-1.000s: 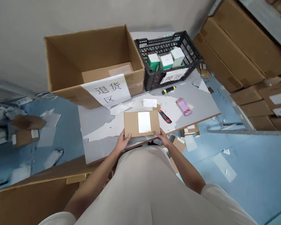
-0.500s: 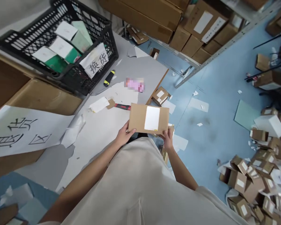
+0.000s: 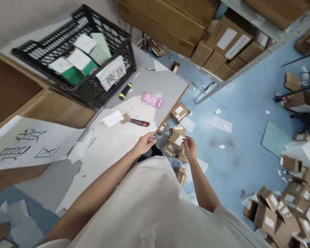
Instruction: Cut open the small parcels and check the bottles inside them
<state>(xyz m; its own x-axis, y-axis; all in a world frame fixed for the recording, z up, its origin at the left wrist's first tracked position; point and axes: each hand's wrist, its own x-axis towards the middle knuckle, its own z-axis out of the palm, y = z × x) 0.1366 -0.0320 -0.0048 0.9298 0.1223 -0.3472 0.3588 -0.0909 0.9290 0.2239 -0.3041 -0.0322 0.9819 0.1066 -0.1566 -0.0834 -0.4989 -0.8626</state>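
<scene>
My left hand (image 3: 144, 143) hangs empty over the front edge of the white-grey table (image 3: 119, 139), its fingers apart. My right hand (image 3: 189, 148) is raised over the floor side, fingers loosely spread and nothing in them. Below and between the hands, small cardboard boxes (image 3: 176, 138) with white labels lie in a pile; which one was lately held cannot be told. Closest to my left hand on the table is a red and black handled tool (image 3: 139, 122). A black and yellow cutter (image 3: 125, 91) and a blurred pink item (image 3: 153, 99) lie farther back.
A black crate (image 3: 93, 88) with white and green boxes stands at the back left. A large carton bears a handwritten sheet (image 3: 33, 141) at the left. Metal shelving (image 3: 237, 74) with cartons is at the upper right. Many opened boxes (image 3: 268, 220) and paper scraps litter the blue floor.
The cardboard box with a white label has left both hands, which are now apart and empty. The small boxes beneath now show. The view has shifted slightly.
</scene>
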